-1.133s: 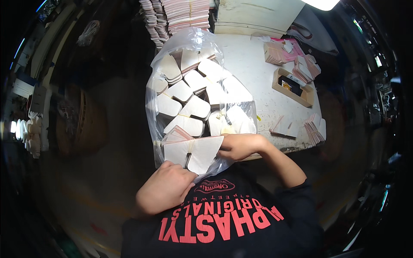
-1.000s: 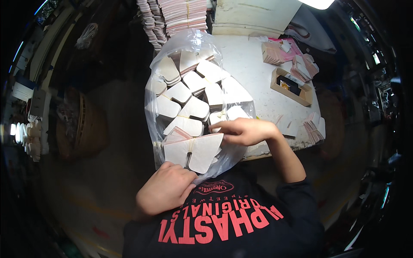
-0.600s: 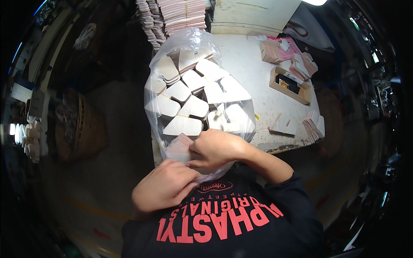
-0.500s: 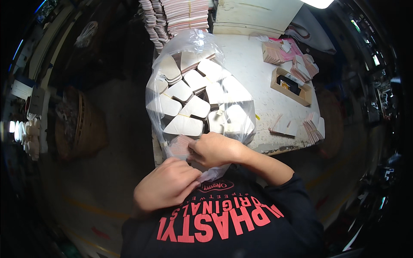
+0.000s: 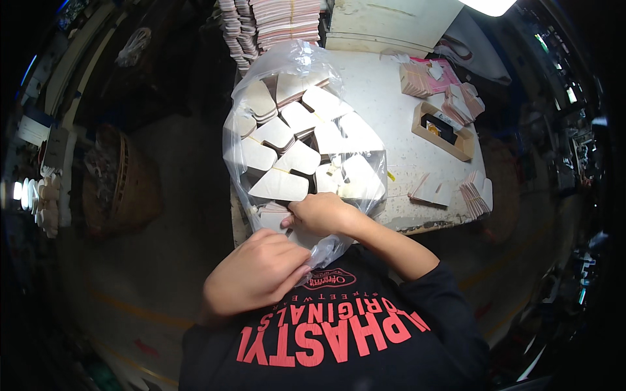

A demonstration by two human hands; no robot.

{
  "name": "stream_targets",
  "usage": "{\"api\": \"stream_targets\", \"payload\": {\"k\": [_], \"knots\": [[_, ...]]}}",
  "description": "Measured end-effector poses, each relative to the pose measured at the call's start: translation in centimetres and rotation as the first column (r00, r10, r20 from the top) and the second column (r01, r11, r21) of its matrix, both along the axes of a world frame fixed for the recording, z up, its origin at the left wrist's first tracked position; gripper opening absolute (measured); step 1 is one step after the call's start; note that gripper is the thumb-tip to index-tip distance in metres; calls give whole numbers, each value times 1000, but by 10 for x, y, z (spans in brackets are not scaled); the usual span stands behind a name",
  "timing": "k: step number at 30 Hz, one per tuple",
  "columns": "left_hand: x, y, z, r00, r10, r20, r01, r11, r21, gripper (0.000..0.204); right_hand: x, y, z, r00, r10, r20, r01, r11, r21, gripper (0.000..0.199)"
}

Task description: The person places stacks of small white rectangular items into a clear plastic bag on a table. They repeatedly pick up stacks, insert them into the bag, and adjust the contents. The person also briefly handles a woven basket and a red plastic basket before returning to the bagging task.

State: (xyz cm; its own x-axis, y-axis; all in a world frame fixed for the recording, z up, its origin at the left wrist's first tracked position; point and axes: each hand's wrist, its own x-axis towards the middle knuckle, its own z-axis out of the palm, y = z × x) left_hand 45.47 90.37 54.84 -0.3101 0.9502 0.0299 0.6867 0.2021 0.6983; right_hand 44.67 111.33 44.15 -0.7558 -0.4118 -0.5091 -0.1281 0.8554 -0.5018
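Note:
A clear plastic bag (image 5: 238, 189) lies on the table in front of me, filled with several banded stacks of pale, rounded cut-out pieces (image 5: 279, 185). My right hand (image 5: 323, 215) reaches into the bag's near end. Its fingers are closed around another stack of cut-out pieces (image 5: 272, 217), with a white face and pinkish layered edges. At the bag's mouth, close to my shirt, my left hand (image 5: 255, 268) is closed on the bunched plastic. Some left fingertips are hidden behind the hand.
Tall stacks of pink and white pieces (image 5: 287, 23) stand at the far left of the table (image 5: 375, 91). An open cardboard box (image 5: 443, 132) with dark items sits at right, among loose banded stacks (image 5: 477, 194). A woven basket (image 5: 127, 182) stands on the floor at left.
The stack in my right hand has turned, so its white face shows where layered pinkish edges showed before. My right hand has shifted slightly; the left keeps its hold on the bag.

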Motion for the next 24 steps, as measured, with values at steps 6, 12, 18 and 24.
{"api": "stream_targets", "payload": {"k": [6,12,18,24], "knots": [[4,-2,-6,1000,1,15,-1,1000,-4,18,16,5,-1,999,-29,20,30,998,-55,69],[8,-8,-10,997,9,79,-3,997,-71,24,10,4,-7,993,-19,115,34,991,-131,80],[6,-13,-15,999,15,38,-9,991,-134,38,10,8,-21,996,11,93,14,965,-260,81],[3,-27,-1,989,146,28,-137,965,-224,48,-8,34,-11,790,-26,612,441,717,-540,86]]}}
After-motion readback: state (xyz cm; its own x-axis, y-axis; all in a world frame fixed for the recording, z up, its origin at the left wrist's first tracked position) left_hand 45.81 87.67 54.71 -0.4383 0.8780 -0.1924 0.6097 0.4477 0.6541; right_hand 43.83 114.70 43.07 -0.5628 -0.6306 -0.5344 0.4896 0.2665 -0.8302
